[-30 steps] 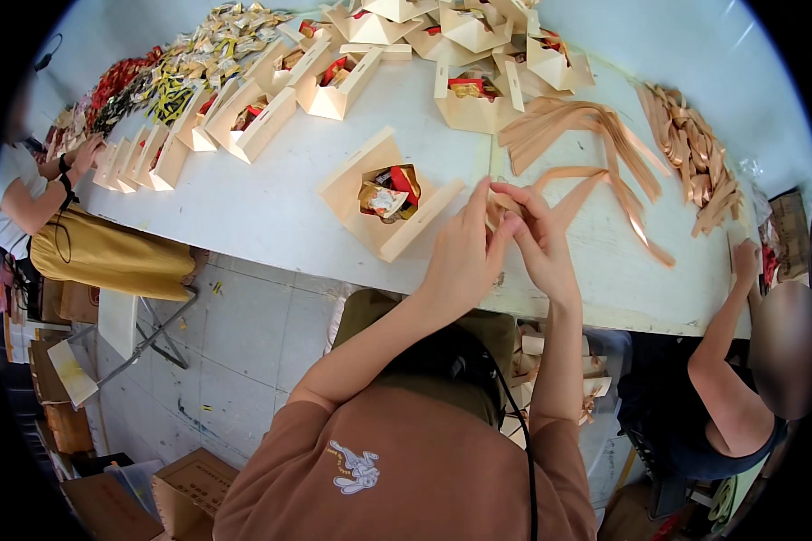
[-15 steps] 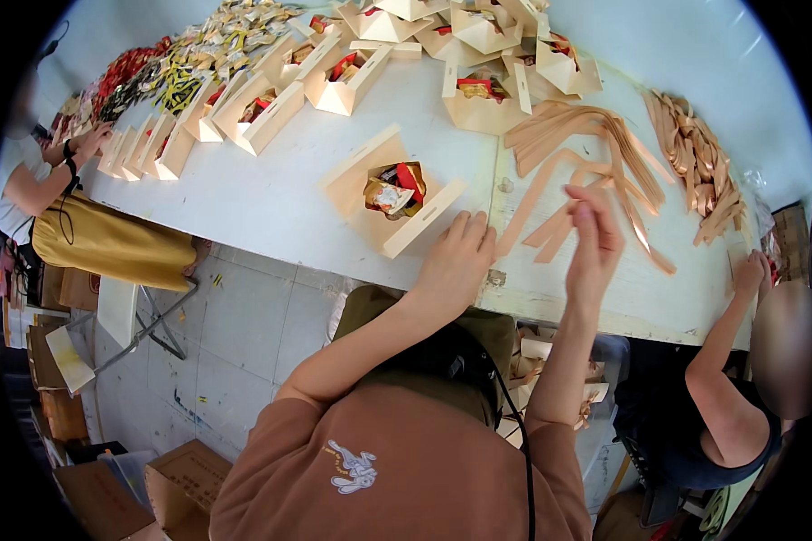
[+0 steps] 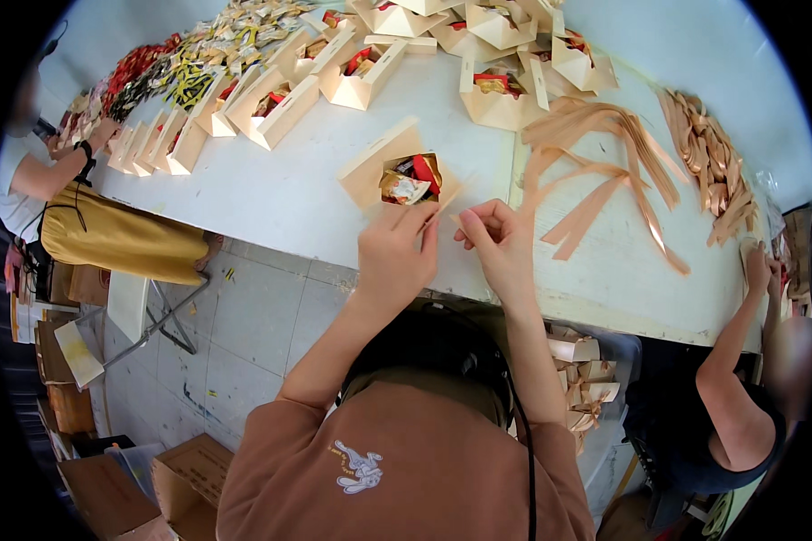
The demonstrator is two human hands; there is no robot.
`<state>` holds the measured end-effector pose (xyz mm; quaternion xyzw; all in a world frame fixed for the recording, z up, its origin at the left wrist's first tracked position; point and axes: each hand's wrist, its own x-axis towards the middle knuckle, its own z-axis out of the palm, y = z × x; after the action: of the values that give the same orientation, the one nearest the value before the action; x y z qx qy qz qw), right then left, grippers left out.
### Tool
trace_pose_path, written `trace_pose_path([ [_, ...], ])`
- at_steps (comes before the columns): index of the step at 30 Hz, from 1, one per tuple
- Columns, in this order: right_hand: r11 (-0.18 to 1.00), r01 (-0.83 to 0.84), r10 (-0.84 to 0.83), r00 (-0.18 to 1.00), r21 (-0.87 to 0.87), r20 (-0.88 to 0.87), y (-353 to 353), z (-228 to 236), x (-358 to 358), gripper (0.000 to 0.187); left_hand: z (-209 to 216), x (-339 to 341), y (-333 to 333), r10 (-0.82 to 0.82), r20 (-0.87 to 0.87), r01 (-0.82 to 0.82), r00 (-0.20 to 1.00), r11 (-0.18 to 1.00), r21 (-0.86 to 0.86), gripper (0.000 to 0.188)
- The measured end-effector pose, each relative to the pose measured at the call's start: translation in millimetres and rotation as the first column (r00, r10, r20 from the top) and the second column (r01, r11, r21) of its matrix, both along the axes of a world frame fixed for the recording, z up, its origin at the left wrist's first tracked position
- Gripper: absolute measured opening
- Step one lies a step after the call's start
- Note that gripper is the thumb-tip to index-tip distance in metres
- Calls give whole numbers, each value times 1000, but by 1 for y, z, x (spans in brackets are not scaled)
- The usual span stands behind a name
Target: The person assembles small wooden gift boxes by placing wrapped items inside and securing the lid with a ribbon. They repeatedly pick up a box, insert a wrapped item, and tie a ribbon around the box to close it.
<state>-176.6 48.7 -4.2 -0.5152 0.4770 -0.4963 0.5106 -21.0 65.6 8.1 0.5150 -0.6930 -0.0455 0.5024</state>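
Observation:
A cream cardboard box [image 3: 363, 177] stands with its top spread apart, filled with red, white and gold wrapped packets [image 3: 411, 180]. At its near flap my left hand [image 3: 397, 252] is closed, fingers curled and thumb against them, covering most of that flap. Just right of the box, my right hand [image 3: 503, 248] has its thumb and fingers pinched together; whatever is between them is hidden. A loose peach satin ribbon [image 3: 533, 176] runs down behind the right hand, and whether they touch I cannot tell. More ribbons [image 3: 604, 194] lie fanned out beyond it.
Filled boxes [image 3: 347, 86] line the far side of the white table [image 3: 271, 198]. Piles of packets [image 3: 216, 54] lie far left, bunched ribbons [image 3: 713, 162] far right. People work at both ends. A bin of finished boxes [image 3: 591, 388] stands below the table at right.
My right hand has come down and left from above the ribbons, its fingers closing. My left hand has moved left from the table onto the box's near flap, which now looks lifted.

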Motion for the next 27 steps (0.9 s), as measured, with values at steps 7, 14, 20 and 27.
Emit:
trace_pose_path([
  [7, 1000, 8, -5, 995, -30, 102, -3, 7, 13, 11, 7, -1, -4, -41, -228, 90, 973, 974, 210, 15],
  [14, 1000, -2, 4, 993, -19, 114, 0, 9, 9, 11, 9, -2, -6, -38, -226, 92, 973, 968, 232, 17],
  [20, 1000, 4, -3, 994, -9, 110, -5, 7, 12, 11, 11, -2, -5, -46, -201, 96, 979, 964, 246, 19],
  [27, 1000, 16, -14, 992, -16, 126, -4, 9, 13, 11, 9, -4, -5, -67, -199, 108, 978, 973, 205, 20],
])
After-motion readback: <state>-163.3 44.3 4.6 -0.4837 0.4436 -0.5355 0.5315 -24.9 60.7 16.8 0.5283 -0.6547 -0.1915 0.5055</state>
